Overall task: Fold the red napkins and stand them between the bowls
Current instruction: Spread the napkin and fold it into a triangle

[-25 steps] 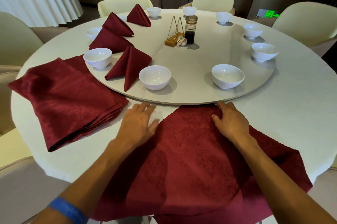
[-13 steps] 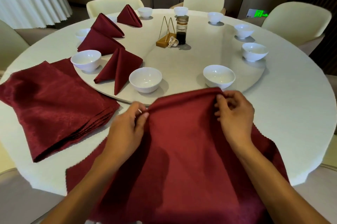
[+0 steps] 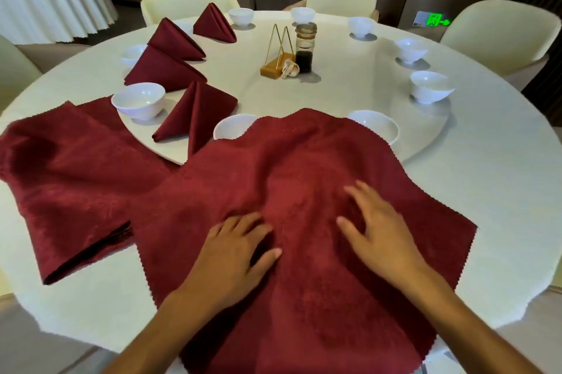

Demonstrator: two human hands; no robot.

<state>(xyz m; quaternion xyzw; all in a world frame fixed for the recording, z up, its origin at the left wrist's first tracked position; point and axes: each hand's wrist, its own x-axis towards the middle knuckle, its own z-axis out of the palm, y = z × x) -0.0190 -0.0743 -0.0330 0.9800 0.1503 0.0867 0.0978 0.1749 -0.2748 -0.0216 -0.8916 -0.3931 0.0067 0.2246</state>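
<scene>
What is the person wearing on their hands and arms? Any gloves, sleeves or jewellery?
Nothing shows on them. The left hand and the right hand are bare: no gloves, and no rings that I can make out. Both forearms are uncovered to the bottom of the picture, with no sleeve, watch or band in view.

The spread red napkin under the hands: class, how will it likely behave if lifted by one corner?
The spread red napkin will probably flop and drape, since it already billows in soft waves. It looks light: its far edge lies over two bowls without tipping them. It holds creases, judging by the standing folded napkins.
</scene>
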